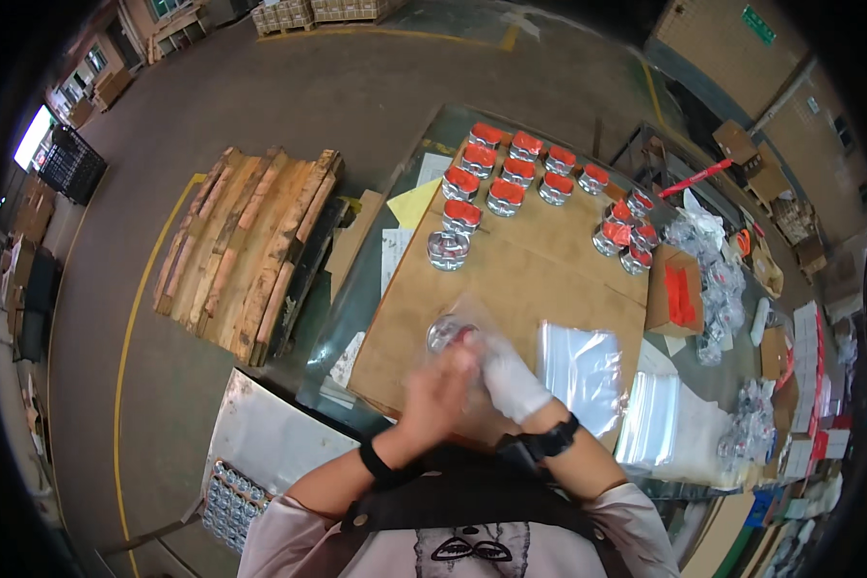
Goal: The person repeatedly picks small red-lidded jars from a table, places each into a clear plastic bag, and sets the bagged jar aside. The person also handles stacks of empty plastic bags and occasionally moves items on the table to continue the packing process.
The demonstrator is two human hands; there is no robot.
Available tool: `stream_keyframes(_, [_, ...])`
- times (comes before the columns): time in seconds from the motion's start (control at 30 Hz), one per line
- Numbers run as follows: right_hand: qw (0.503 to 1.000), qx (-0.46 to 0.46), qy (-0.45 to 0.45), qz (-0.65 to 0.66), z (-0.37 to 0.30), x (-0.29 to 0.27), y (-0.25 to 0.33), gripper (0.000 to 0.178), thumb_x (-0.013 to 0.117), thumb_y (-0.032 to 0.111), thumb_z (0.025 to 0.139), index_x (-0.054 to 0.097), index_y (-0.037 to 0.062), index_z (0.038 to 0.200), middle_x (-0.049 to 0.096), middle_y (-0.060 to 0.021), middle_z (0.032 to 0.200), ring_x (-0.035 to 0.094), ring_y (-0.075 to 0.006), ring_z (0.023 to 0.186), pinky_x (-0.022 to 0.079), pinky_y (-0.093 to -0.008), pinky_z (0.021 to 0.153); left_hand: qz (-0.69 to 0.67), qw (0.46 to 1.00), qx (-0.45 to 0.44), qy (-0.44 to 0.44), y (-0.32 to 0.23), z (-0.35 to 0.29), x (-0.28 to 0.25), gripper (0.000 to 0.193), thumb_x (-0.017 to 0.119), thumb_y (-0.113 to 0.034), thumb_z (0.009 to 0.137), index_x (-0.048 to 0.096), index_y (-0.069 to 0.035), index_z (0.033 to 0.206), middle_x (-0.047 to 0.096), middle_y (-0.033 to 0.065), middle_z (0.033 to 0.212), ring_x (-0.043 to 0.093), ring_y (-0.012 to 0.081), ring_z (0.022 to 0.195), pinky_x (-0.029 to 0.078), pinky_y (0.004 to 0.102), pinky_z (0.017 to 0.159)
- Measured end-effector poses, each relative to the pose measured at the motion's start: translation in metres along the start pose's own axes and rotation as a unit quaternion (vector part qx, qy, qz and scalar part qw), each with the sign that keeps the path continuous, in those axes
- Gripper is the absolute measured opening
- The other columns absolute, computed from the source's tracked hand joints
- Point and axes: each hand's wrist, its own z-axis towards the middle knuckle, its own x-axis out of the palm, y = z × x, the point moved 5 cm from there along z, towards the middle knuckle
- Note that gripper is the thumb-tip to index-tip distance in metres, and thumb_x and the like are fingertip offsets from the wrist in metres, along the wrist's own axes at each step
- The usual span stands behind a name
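My bare left hand [441,383], blurred by motion, is at the near side of a metal piston [444,333] in a clear plastic bag [470,310]. My right hand [512,379], in a white glove, grips the bag from the right; its fingertips are partly hidden. Beyond them a bagged piston [448,252] stands on the brown cardboard sheet [549,270]. Farther off, several red-topped pistons [506,197] stand in rows. More are clustered at the right [612,237].
Flat clear bags [580,371] lie right of my hands, with another stack of plastic sleeves [652,424] nearer me. An open carton [673,297] with red pieces and a heap of bagged parts [708,279] are farther right. A wooden pallet [250,246] stands left of the table.
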Motion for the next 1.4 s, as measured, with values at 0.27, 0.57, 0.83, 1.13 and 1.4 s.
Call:
stream_keyframes(0.27, [0.928, -0.005, -0.083, -0.362, -0.036, -0.012, 0.017, 0.035, 0.06, 0.015, 0.092, 0.052, 0.005, 0.125, 0.063, -0.0136, 0.091, 0.061, -0.0304, 0.072, 0.052, -0.0348, 0.076, 0.169, 0.982, 0.087, -0.009, -0.008, -0.004, -0.017, 0.025, 0.056, -0.024, 0.097, 0.065, -0.003, 0.109, 0.052, 0.0058, 0.087, 0.055, 0.0196, 0.075, 0.047, 0.0357, 0.064])
stream_keyframes(0.57, [0.655, -0.245, 0.064, -0.712, -0.031, 0.023, 0.014, 0.021, 0.056, 0.012, 0.082, 0.061, 0.0076, 0.102, 0.062, -0.0076, 0.109, 0.06, -0.0244, 0.077, 0.051, -0.037, 0.065, 0.46, 0.885, 0.076, 0.017, 0.044, -0.008, -0.026, 0.02, 0.066, -0.015, 0.086, 0.065, -0.003, 0.102, 0.053, 0.017, 0.1, 0.055, 0.0336, 0.089, 0.047, 0.0415, 0.075])
stream_keyframes(0.83, [0.868, -0.132, 0.082, -0.472, -0.005, -0.007, 0.046, 0.023, 0.056, 0.025, 0.086, 0.066, 0.0068, 0.097, 0.067, -0.019, 0.093, 0.065, -0.0387, 0.089, 0.052, -0.0467, 0.077, 0.206, 0.967, 0.009, -0.151, 0.095, -0.004, -0.073, 0.044, 0.048, -0.029, 0.099, 0.044, 0.001, 0.131, 0.056, 0.0149, 0.119, 0.055, 0.0237, 0.111, 0.046, 0.0368, 0.09])
stream_keyframes(1.13, [0.773, 0.205, -0.385, -0.461, -0.305, -0.413, 0.053, 0.023, 0.046, 0.015, 0.101, 0.061, 0.0008, 0.112, 0.066, -0.0072, 0.101, 0.065, -0.0205, 0.093, 0.054, -0.035, 0.081, 0.241, 0.966, 0.059, 0.077, 0.042, 0.0, 0.15, 0.023, 0.055, -0.018, 0.096, 0.059, -0.003, 0.114, 0.057, 0.0063, 0.108, 0.054, 0.0128, 0.084, 0.043, 0.0246, 0.069])
stream_keyframes(1.4, [0.532, 0.307, -0.646, -0.454, -0.505, -0.704, 0.012, 0.034, 0.051, 0.014, 0.089, 0.06, 0.0049, 0.12, 0.065, -0.0228, 0.108, 0.063, -0.0375, 0.101, 0.051, -0.0451, 0.087, 0.505, 0.847, 0.1, 0.132, 0.111, 0.025, 0.275, 0.024, 0.071, -0.016, 0.082, 0.058, -0.001, 0.094, 0.054, 0.0148, 0.094, 0.055, 0.0285, 0.081, 0.047, 0.0377, 0.07])
